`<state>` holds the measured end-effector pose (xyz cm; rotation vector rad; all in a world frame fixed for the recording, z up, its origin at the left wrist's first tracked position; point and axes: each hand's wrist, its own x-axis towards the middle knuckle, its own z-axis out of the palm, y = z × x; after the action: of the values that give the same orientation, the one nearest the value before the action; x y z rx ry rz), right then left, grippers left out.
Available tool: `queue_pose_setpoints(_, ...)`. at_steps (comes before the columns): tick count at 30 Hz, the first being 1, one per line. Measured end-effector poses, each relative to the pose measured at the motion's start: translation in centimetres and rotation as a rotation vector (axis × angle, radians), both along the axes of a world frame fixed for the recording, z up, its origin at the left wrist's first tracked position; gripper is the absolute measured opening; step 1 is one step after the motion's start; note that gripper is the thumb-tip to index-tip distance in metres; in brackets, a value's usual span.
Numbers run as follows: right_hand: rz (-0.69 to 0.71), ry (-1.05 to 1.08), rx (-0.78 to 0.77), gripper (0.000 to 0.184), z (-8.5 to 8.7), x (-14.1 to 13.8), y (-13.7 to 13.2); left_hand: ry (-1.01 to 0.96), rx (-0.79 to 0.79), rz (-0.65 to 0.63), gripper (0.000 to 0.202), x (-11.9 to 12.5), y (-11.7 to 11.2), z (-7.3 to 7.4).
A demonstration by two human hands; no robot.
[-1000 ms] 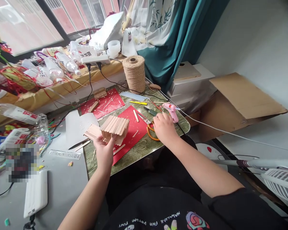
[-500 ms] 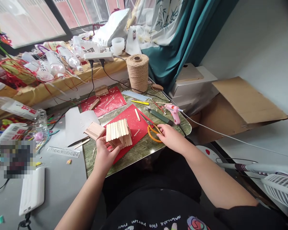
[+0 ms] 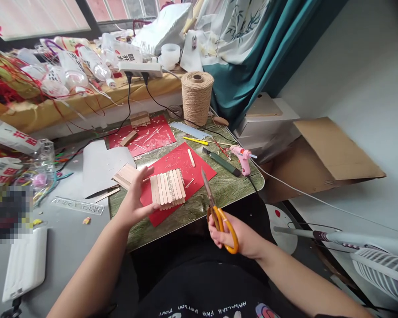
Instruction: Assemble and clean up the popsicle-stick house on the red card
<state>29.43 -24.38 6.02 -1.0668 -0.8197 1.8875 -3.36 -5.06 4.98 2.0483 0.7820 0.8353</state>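
Note:
A small house built of wooden craft sticks (image 3: 168,189) rests in my left hand (image 3: 135,198), which cups it from the left just above a red mat (image 3: 182,164). My right hand (image 3: 234,236) is closed round the orange handles of a pair of scissors (image 3: 215,207), blades pointing up and away, in front of the table's near edge. A loose craft stick (image 3: 191,157) lies on the red mat.
On the small green table (image 3: 219,190) are a pink glue gun (image 3: 243,158), a dark green tool (image 3: 221,162), a yellow pen (image 3: 195,141), a twine spool (image 3: 197,98) and a second red mat (image 3: 146,136). Flat stick panels (image 3: 125,175) lie left. Cardboard boxes (image 3: 331,150) stand right.
My right hand picked the scissors up off the table and drew them back toward me. My left hand lowered and turned the stick house so its roof faces up.

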Motion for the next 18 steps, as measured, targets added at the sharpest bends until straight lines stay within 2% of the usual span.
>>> queue_pose_setpoints(3,0.073,0.076,-0.042,0.063,-1.2,-1.6,-1.0,0.056,-0.008,-0.026,0.104,0.0,1.0,0.8)
queue_pose_setpoints(7,0.156,0.150,-0.032,0.076,-2.3,-2.1,-1.7,0.169,0.093,-0.003,0.109,0.3,0.9,1.1)
queue_pose_setpoints(13,0.269,0.164,0.011,0.081,-1.7,-1.9,-1.7,0.142,0.100,0.059,0.098,1.5,0.0,0.0)
queue_pose_setpoints(18,0.159,0.102,0.026,0.077,-2.2,-3.4,-0.7,0.094,0.149,0.158,0.094,2.6,-0.8,-0.1)
